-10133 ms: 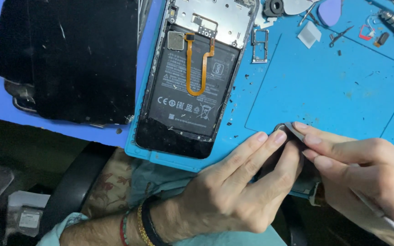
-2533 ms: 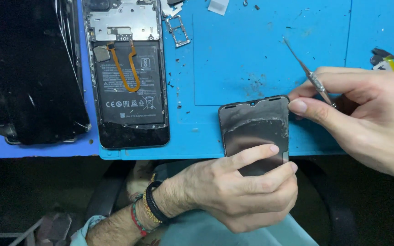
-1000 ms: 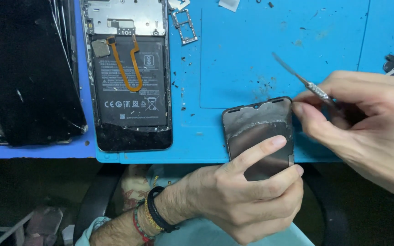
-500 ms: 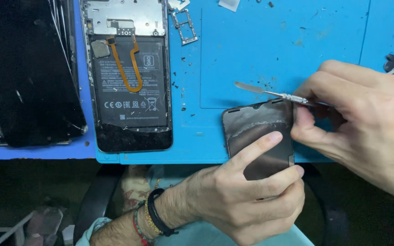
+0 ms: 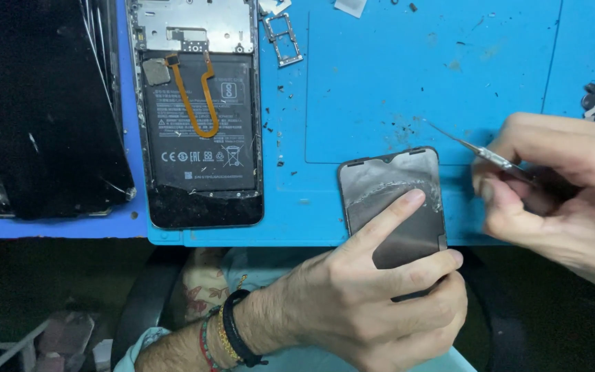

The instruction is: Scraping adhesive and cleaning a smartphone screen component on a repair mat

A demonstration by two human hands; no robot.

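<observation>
Down at the mat's (image 5: 394, 83) near edge, the left hand (image 5: 373, 310) held the dark panel (image 5: 397, 207), index finger laid flat across its face and the other fingers curled under its lower end. Just right of the panel, the right hand (image 5: 559, 193) pinched the tweezers (image 5: 480, 151), their tip pointing up-left above the panel's top corner, apart from it. Well left of both hands lay the opened phone (image 5: 201, 117) and a cracked screen (image 5: 36, 103).

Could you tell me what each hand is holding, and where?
Left hand grips the dark panel by its lower end; right hand pinches the tweezers near their rear.
</observation>
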